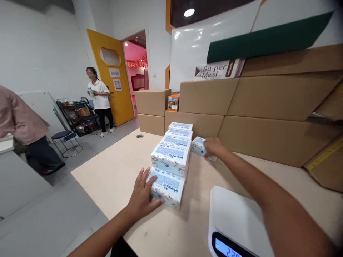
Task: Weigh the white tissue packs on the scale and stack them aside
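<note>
Several white-and-blue tissue packs [171,155] printed "Manhua" form a row running away from me, the farther ones standing higher. My left hand [144,194], fingers spread, rests against the left end of the nearest tissue pack [168,185]. My right hand [214,147] reaches to the right side of the row and grips another tissue pack [197,145], whose right part its fingers cover. That pack lies on the table [128,157], close to the cardboard boxes. Under my right forearm sits a white scale [235,210] with a lit display, partly cut off.
Stacked cardboard boxes [206,96] line the table's back and right. A small orange box [173,102] and a "Su-per Meal" box [217,69] sit among them. One person [99,92] stands by the yellow door [118,103]; another person [21,114] bends at far left near a stool [64,135].
</note>
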A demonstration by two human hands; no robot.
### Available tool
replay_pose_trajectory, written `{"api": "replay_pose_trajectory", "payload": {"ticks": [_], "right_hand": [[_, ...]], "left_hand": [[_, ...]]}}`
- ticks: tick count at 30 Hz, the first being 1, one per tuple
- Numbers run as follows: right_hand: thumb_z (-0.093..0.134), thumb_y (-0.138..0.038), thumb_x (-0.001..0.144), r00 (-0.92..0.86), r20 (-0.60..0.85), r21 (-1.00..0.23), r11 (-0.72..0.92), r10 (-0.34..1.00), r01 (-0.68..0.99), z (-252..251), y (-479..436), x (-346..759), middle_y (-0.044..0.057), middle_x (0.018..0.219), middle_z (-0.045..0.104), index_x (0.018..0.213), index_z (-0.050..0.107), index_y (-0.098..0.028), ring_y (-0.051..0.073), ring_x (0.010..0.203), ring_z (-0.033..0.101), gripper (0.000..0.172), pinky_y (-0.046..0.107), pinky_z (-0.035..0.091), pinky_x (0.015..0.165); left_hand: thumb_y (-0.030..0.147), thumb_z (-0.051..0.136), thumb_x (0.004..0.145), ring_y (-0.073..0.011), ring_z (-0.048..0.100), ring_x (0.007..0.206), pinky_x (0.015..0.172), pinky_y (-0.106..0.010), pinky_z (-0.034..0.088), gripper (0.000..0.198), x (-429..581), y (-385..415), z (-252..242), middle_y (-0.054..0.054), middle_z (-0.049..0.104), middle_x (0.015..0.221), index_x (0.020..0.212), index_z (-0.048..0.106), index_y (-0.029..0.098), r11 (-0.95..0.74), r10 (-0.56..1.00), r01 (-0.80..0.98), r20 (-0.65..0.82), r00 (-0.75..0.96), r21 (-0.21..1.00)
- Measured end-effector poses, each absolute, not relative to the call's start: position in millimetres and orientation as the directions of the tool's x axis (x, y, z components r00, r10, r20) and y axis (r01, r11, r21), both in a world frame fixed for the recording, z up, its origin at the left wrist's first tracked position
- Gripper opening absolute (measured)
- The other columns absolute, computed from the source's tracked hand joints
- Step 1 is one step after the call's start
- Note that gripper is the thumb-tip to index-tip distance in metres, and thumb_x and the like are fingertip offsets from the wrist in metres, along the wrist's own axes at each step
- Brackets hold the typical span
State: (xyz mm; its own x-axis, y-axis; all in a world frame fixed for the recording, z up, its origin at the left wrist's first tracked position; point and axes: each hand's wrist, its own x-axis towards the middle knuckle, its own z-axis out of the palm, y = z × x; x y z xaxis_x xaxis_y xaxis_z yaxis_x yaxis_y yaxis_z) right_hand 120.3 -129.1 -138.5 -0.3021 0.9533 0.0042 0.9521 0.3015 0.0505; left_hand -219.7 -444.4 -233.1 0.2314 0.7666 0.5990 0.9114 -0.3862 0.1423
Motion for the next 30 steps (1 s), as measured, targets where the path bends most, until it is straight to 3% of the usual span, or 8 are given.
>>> {"api": "replay_pose_trajectory", "payload": {"ticks": [3,7,12,17,20,24,27,30], "right_hand": [[0.093,-0.036,0.071,-0.275,0.001,-0.026,0.275,0.961,0.961,-145,-129,143,0.027,0.145,0.065,0.14,0.065,-0.013,0.046,0.145,0.054,0.078,0.056,0.043,0.117],[0.08,-0.046,0.088,-0.197,0.04,-0.143,0.201,0.979,0.969,-162,-152,157,0.028,0.148,0.062,0.156,0.05,-0.011,0.041,0.139,0.06,0.083,0.047,0.05,0.11],[0.082,-0.044,0.086,-0.185,0.093,-0.192,0.2,0.978,0.961,-160,-213,181,0.024,0.169,0.046,0.169,0.03,-0.016,0.039,0.156,0.045,0.102,0.043,0.044,0.122],[0.084,-0.042,0.081,-0.301,0.293,-0.307,0.387,0.908,0.869,-145,-320,227,0.019,0.172,0.046,0.174,0.027,-0.024,0.044,0.156,0.044,0.111,0.06,0.04,0.128],[0.084,-0.044,0.082,-0.364,0.306,-0.371,0.463,0.88,0.805,-148,-384,241,0.018,0.17,0.05,0.171,0.037,-0.026,0.042,0.156,0.047,0.102,0.065,0.039,0.129],[0.084,-0.047,0.085,-0.366,0.277,-0.417,0.454,0.888,0.787,-154,-429,247,0.017,0.172,0.048,0.157,0.059,-0.028,0.041,0.167,0.032,0.079,0.069,0.03,0.133],[0.08,-0.05,0.09,-0.267,0.284,-0.496,0.379,0.921,0.781,-164,-443,248,0.015,0.181,0.035,0.154,0.061,-0.03,0.039,0.174,0.016,0.07,0.069,0.025,0.135],[0.078,-0.061,0.091,-0.079,0.348,-0.669,0.307,0.934,0.677,-186,-453,242,0.019,0.184,0.026,0.167,0.044,-0.03,0.036,0.172,0.024,0.089,0.066,0.028,0.135]], "left_hand": [[0.059,0.081,0.092,-0.0552,0.023,0.169,0.126,-0.078,0.036,0.09,-218,-445,-233,-0.027,0.032,0.178,0.164,0.039,0.026,-0.384,0.787,0.911,0.57,0.237,0.152],[0.059,0.082,0.091,-0.0544,0.021,0.169,0.13,-0.078,0.029,0.085,-218,-440,-231,-0.025,0.034,0.178,0.161,0.047,0.026,-0.376,0.796,0.898,0.576,0.186,0.229],[0.061,0.087,0.084,-0.0544,0.01,0.172,0.133,-0.08,0.011,0.104,-223,-436,-233,-0.023,0.02,0.183,0.167,0.033,0.027,-0.473,0.703,0.816,0.701,0.123,0.331],[0.068,0.088,0.077,-0.0524,0.021,0.169,0.135,-0.079,0.011,0.092,-165,-432,-234,-0.012,0.042,0.173,0.156,0.05,0.039,-0.755,0.621,0.554,0.651,0.436,0.35],[0.065,0.078,0.091,-0.0496,0.019,0.171,0.135,-0.075,0.016,0.093,-96,-428,-223,-0.016,0.027,0.181,0.168,0.033,0.037,-0.861,0.508,0.331,0.698,0.505,0.387],[0.06,0.049,0.111,-0.0407,0.006,0.176,0.138,-0.069,0.015,0.088,-32,-420,-211,-0.021,0.0,0.188,0.176,0.0,0.029,-0.702,0.694,0.177,0.607,0.388,0.69],[0.068,0.047,0.11,-0.038,0.013,0.175,0.139,-0.066,0.017,0.096,-22,-413,-215,-0.023,0.012,0.187,0.178,-0.004,0.024,-0.504,0.765,0.042,0.424,0.484,0.862],[0.068,0.06,0.105,-0.0387,0.024,0.173,0.139,-0.066,0.022,0.109,-28,-408,-220,-0.023,0.025,0.185,0.18,-0.006,0.025,-0.391,0.742,-0.032,0.335,0.58,0.92]]}}
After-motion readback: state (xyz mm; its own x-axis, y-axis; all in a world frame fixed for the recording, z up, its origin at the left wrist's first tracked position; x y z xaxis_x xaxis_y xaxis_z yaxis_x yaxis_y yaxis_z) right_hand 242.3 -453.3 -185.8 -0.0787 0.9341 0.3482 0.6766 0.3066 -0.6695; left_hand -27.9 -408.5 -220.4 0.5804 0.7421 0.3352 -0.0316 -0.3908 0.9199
